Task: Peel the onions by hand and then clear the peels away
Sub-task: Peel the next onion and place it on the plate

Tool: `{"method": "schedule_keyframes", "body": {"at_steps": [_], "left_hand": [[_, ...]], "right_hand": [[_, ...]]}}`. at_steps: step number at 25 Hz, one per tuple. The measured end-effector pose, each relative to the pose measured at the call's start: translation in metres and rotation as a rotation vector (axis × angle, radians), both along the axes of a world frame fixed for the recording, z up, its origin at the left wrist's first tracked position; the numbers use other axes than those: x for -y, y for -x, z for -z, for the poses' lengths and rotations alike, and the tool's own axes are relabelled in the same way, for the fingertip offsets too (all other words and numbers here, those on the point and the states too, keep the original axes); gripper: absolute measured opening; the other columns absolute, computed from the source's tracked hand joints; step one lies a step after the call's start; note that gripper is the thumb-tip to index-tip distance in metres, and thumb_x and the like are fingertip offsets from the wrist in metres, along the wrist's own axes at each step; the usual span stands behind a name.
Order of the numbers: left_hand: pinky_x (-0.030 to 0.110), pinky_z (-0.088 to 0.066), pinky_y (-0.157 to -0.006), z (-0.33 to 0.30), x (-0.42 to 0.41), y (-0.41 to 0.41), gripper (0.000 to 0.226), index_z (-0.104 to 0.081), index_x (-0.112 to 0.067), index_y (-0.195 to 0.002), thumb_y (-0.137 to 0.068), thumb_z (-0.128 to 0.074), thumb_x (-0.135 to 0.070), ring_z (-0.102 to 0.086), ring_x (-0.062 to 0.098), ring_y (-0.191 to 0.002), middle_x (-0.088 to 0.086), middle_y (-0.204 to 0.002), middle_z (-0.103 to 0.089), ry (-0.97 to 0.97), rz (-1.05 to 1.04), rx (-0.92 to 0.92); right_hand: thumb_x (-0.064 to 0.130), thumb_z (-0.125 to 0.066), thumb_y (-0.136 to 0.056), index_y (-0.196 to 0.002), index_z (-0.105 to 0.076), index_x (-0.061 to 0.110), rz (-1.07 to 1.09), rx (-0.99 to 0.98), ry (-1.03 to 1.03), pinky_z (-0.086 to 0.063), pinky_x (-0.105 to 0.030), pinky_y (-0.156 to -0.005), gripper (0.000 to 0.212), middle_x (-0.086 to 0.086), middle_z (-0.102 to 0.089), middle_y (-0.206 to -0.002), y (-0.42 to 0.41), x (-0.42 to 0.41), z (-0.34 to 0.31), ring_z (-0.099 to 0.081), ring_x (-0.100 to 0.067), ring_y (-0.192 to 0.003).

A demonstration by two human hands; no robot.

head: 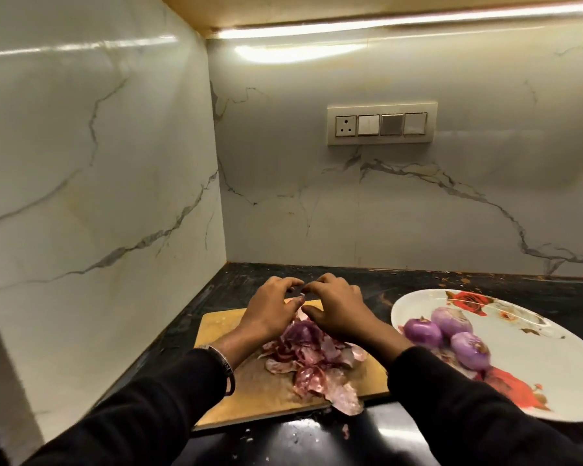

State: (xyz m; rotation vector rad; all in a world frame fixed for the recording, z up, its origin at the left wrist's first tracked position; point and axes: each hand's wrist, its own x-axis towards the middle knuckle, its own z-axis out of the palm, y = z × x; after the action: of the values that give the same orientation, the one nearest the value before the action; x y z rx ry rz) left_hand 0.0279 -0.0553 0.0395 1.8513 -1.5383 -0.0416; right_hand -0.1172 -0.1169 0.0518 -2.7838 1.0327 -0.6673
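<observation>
A pile of reddish-purple onion peels (312, 361) lies on a wooden cutting board (216, 334) on the black counter. My left hand (270, 307) and my right hand (337, 307) sit side by side over the far end of the pile. Their fingers arch down round the peels, and the fingertips nearly meet at the board's far edge. A pale peel (298, 303) shows between the thumbs. Three peeled purple onions (451, 334) rest on a white plate (535, 338) with red flowers, to the right of the board.
The board sits in a corner, with marble walls to the left and behind. A switch panel (382, 124) hangs on the back wall. Small peel scraps (345, 430) lie on the glossy black counter (317, 438) in front of the board.
</observation>
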Motion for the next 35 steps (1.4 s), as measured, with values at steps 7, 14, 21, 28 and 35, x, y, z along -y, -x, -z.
{"method": "schedule_keyframes", "body": {"at_steps": [7, 14, 21, 28, 35], "left_hand": [[0.045, -0.046, -0.104, 0.026, 0.004, -0.030, 0.046, -0.051, -0.029, -0.140, -0.096, -0.062, -0.033, -0.056, 0.018, -0.122, -0.001, -0.136, -0.058, -0.154, -0.056, -0.065], [0.031, -0.052, -0.097, 0.020, 0.006, -0.025, 0.032, -0.053, -0.022, -0.136, -0.104, -0.049, -0.019, -0.064, 0.011, -0.107, 0.001, -0.124, -0.062, -0.058, 0.141, -0.382], [0.028, -0.055, -0.092, 0.005, -0.003, 0.011, 0.028, -0.054, -0.026, -0.127, -0.101, -0.053, -0.035, -0.062, 0.005, -0.105, -0.008, -0.115, -0.062, 0.051, 0.322, -0.416], [0.020, -0.054, -0.082, 0.010, -0.006, 0.026, 0.029, -0.057, -0.014, -0.124, -0.104, -0.043, -0.030, -0.066, 0.002, -0.094, -0.002, -0.109, -0.065, 0.090, 0.331, -0.615], [0.017, -0.049, -0.060, 0.003, -0.009, 0.028, 0.048, -0.060, -0.008, -0.099, -0.105, -0.029, -0.044, -0.062, 0.003, -0.063, 0.004, -0.079, -0.064, 0.085, 0.337, -0.944]], "right_hand": [[0.017, -0.063, -0.093, -0.136, -0.056, 0.016, 0.017, 0.125, -0.213, -0.048, -0.035, -0.100, 0.043, -0.007, -0.062, -0.131, -0.039, 0.011, 0.018, -0.058, -0.021, -0.117], [0.015, -0.072, -0.088, -0.090, -0.074, 0.018, 0.087, 0.527, -0.309, -0.045, -0.011, -0.059, 0.003, 0.004, -0.071, -0.081, -0.025, 0.017, 0.018, -0.066, -0.007, -0.074], [0.006, -0.068, -0.089, -0.085, -0.067, 0.013, -0.002, 0.830, -0.568, -0.051, -0.026, -0.064, 0.009, -0.006, -0.067, -0.079, 0.008, 0.005, 0.012, -0.065, -0.015, -0.073], [-0.002, -0.056, -0.095, -0.086, -0.067, 0.015, -0.119, 0.878, -0.577, -0.051, -0.018, -0.061, 0.022, -0.003, -0.068, -0.080, 0.017, 0.001, 0.022, -0.064, -0.005, -0.071], [-0.004, -0.055, -0.095, -0.085, -0.068, 0.009, -0.247, 1.062, -0.712, -0.054, -0.022, -0.066, 0.021, -0.003, -0.067, -0.078, 0.010, -0.003, 0.024, -0.063, -0.009, -0.073]]}}
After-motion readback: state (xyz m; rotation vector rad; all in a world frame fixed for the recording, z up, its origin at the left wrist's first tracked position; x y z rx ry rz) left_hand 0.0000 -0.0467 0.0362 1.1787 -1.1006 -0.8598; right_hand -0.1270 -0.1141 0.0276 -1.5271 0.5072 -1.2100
